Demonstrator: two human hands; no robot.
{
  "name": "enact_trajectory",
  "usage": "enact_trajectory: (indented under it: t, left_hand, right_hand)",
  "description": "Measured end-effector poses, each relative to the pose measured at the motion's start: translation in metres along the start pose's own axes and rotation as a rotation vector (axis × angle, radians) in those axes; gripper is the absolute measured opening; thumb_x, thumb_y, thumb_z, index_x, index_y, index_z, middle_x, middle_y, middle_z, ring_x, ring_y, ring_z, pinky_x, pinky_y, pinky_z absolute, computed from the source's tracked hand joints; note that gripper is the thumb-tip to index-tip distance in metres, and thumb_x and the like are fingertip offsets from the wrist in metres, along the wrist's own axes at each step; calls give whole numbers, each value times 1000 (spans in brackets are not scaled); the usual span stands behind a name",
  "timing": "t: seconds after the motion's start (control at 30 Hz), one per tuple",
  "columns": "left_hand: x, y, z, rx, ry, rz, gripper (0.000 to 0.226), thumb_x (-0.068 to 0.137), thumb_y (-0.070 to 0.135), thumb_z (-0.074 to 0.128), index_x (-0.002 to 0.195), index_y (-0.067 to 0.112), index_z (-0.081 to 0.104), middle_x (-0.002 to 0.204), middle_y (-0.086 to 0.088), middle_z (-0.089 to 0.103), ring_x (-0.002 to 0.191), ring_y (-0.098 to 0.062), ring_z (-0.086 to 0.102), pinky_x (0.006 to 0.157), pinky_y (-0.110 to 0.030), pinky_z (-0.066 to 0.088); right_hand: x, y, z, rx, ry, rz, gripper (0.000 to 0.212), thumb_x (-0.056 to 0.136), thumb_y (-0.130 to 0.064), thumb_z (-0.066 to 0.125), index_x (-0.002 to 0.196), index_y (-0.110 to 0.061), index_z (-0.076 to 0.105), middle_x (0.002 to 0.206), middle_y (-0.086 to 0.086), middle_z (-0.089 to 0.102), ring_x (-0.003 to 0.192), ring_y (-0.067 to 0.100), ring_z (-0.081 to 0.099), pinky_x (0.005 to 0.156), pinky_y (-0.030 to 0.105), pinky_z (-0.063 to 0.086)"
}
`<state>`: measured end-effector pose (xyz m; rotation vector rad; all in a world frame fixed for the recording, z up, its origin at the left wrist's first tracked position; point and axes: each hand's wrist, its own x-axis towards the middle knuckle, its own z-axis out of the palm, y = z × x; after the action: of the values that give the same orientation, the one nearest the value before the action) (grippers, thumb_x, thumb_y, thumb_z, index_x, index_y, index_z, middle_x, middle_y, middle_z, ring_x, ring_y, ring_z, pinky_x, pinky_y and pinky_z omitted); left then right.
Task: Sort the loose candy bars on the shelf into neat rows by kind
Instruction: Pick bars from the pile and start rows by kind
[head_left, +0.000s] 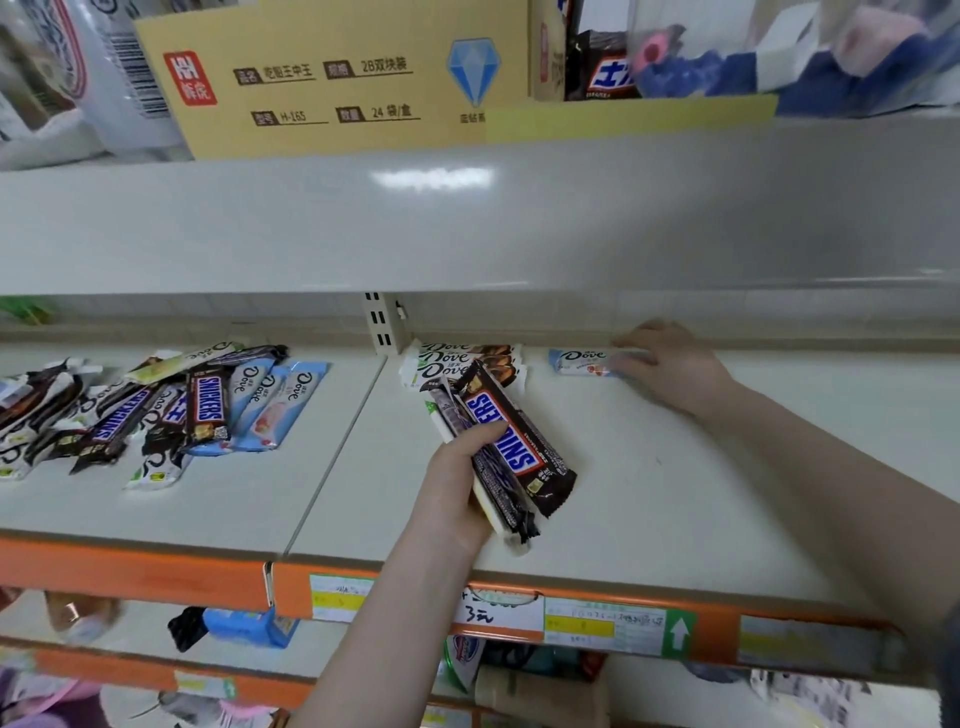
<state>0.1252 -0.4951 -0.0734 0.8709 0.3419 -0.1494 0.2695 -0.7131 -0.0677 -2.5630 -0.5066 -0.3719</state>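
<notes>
- Barely begun, by the look of it — only two sorted groups on the shelf (649, 467) so far.
- Just beyond the left hand (457, 483), a small stack of brown-and-white Dove bars (467, 361) lying squared against the back lip: one kind started.
- Under the fingertips of the right hand (670, 364), a single pale-blue Dove bar (579, 361), set well apart from the stack; fingers nearly straight, pressing or nudging it, not curled round it.
- Gripped in the left hand, thumb across the top, a fanned bundle of bars (493, 467): a Snickers bar (511, 441) uppermost, darker wrappers and a white one beneath. Still to be laid out.
- Far to the left of the left hand, past the shelf joint, a jumbled heap of loose bars (156, 410) — Snickers, blue Dove, dark and white wrappers overlapping at all angles. Most of the work left there.
- No Snickers row yet anywhere on the right-hand section.
- Hard to make out: exact count in the held bundle, since lower bars hidden by the top one and the palm.
- Left end of the heap cut off by the frame edge; wrappers there blurred, kinds unclear.
- Contact between right fingertips and blue bar blurred — touching seems likely, not certain.
</notes>
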Motion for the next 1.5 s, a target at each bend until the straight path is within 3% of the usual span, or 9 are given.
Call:
enact_trajectory:
  t: [0.2,0.37,0.43,0.63,0.8,1.03,1.17,1.3,1.5]
  left_hand:
    - [6,-1,11,-42,47,16,14,81,1,59,94,7,63,82,-13,68,73,-26,65,84,-43,53]
    - [12,-7,22,-85,-9,-18,17,82,-1,55,98,4,60,98,-22,65,92,-38,63,94,-53,48]
    - [14,-10,27,-67,-55,-45,15,82,0,55,95,4,60,88,-19,67,83,-35,65,87,-50,51]
    - [17,-24,47,-4,-87,-33,11,87,18,62,85,7,64,71,-9,70,65,-24,69,74,-41,57]
    - [17,-42,73,17,-83,-48,31,86,36,61,84,6,67,75,-12,72,71,-27,70,69,-44,59]
    - [12,-82,129,72,1,-130,10,86,6,55,80,2,61,59,-11,69,51,-19,68,51,-30,58]
    - [10,-102,147,84,9,-137,8,83,0,52,76,1,56,56,-13,68,48,-18,66,54,-29,59]
    - [9,-107,154,89,-7,-93,9,84,-1,52,76,1,56,62,-15,70,53,-20,69,59,-31,59]
    - [9,-106,155,93,13,-75,7,84,1,56,78,0,60,63,-13,69,53,-20,68,56,-28,59]
  right_hand:
    - [-59,-52,-16,567,-240,136,21,89,-23,57,95,-7,69,68,-6,66,59,4,58,63,16,48]
    - [-95,-71,-23,676,-312,114,11,80,-21,68,90,-20,71,62,-4,68,58,7,60,56,15,46]
    - [-101,-71,-23,670,-267,115,11,77,-15,72,83,-24,70,58,-5,67,56,6,59,58,16,47]
    - [-119,-47,-33,337,25,56,14,70,-13,75,73,-25,70,53,-13,62,50,1,50,50,11,37]
    - [-131,-2,-70,-230,134,-324,13,72,-6,73,83,-13,70,65,3,63,58,22,60,52,28,44]
    - [-152,73,-112,-433,259,-631,26,90,-9,47,86,-3,72,73,12,67,59,28,63,46,28,50]
    - [-158,98,-123,-284,238,-472,13,82,-15,65,89,-8,73,91,13,69,76,28,66,64,31,55]
    - [-159,111,-121,7,35,-242,44,68,-15,81,108,-12,65,105,3,66,93,22,63,83,20,44]
    - [-151,101,-117,177,-168,-36,52,71,-30,76,118,-35,56,99,-15,60,90,2,55,79,19,40]
